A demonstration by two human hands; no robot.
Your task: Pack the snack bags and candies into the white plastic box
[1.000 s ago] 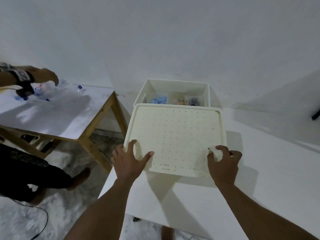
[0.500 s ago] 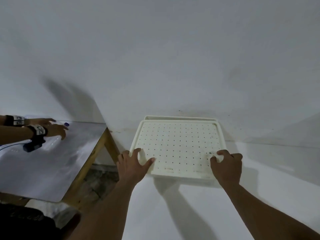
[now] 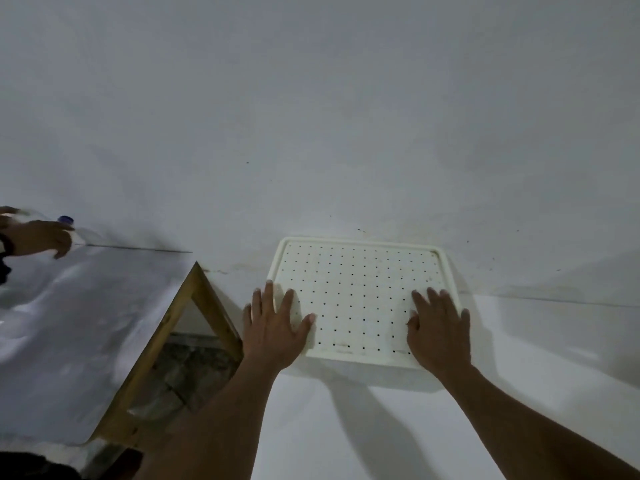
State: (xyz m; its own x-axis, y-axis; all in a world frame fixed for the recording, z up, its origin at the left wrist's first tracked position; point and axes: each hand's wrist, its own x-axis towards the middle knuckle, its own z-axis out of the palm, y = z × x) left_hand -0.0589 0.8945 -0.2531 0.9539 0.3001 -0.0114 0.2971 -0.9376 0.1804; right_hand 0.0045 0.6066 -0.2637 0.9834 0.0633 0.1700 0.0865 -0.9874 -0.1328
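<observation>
the white tabletop [image 3: 381,427] carries the white plastic box [image 3: 360,357], lidded, at its far edge against the wall, near the far left corner. a second, wood-framed tabletop [image 3: 69,341] stands to the left, with a clear bottle [image 3: 74,230] at its far edge.

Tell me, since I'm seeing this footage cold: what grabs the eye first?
The white perforated lid at centre, lying flat over the box against the wall, with the left hand and right hand spread palm-down on its near corners. At far left, another person's hand reaches over a wooden-framed side table, by what looks like a blue-capped bottle.
</observation>
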